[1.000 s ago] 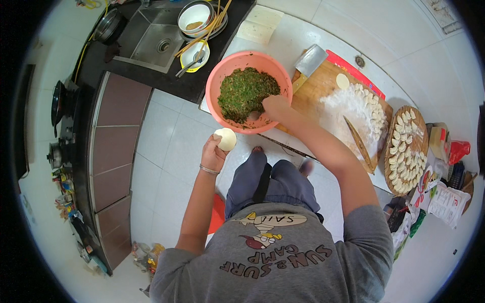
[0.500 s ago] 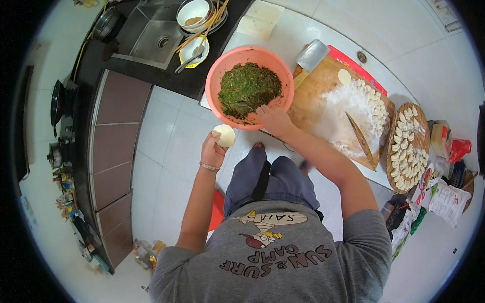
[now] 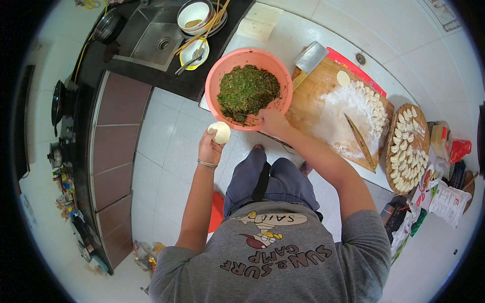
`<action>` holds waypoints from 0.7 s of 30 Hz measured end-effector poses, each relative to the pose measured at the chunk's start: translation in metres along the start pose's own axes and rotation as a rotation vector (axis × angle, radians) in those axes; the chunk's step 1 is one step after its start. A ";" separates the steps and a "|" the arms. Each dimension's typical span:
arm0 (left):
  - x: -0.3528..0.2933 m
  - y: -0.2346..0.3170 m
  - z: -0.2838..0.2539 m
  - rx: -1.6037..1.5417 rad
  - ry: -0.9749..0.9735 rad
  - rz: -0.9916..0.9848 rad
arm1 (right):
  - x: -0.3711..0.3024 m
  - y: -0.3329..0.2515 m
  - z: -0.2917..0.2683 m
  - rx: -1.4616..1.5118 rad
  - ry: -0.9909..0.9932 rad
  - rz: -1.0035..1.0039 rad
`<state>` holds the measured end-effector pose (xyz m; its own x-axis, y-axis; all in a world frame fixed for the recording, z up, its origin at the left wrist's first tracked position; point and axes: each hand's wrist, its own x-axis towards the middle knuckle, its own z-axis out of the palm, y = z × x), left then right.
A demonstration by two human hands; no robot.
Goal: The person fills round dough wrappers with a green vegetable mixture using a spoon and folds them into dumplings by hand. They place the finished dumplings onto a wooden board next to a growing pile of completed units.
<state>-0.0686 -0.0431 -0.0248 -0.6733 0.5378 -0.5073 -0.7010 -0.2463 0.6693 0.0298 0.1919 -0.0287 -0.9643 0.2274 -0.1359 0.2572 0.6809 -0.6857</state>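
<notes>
Near the pink basin's left front, my left hand [image 3: 210, 146] pinches a round, pale dumpling wrapper [image 3: 221, 132] by its edge. Inside the pink basin [image 3: 214, 107] lies a mound of chopped green filling [image 3: 248, 88]. My right hand [image 3: 273, 122] is closed over the basin's near right rim, its fingers at the edge of the filling. What it grips is mostly hidden by the fingers; perhaps a thin utensil. To the right, a wooden board [image 3: 316, 93] carries white flour [image 3: 333, 118], a rolling pin [image 3: 359, 141] with tapered ends and a loose wrapper [image 3: 343, 78].
A cleaver [image 3: 310, 56] lies at the board's far left corner. Dumplings [image 3: 376, 108] line the board's right side; several more fill a round tray [image 3: 422, 132] beside it. Stacked bowls [image 3: 194, 12], a yellow-rimmed bowl [image 3: 194, 54] and a sink [image 3: 154, 43] are at far left.
My left hand has shifted slightly left and up with the wrapper. My right hand has drawn a little toward the basin's near rim.
</notes>
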 end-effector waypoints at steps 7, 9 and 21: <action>0.008 0.002 0.001 -0.082 0.044 0.033 | -0.009 0.009 -0.044 0.569 -0.100 0.351; 0.013 0.005 0.009 -0.104 -0.004 0.020 | -0.015 0.009 -0.060 0.882 -0.140 0.506; 0.023 0.024 0.098 -0.281 -0.354 -0.172 | -0.047 -0.018 -0.108 0.921 -0.040 0.140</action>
<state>-0.0778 0.0426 0.0330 -0.4553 0.8189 -0.3494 -0.8641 -0.3119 0.3951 0.0770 0.2443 0.0667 -0.9340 0.2303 -0.2733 0.2365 -0.1752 -0.9557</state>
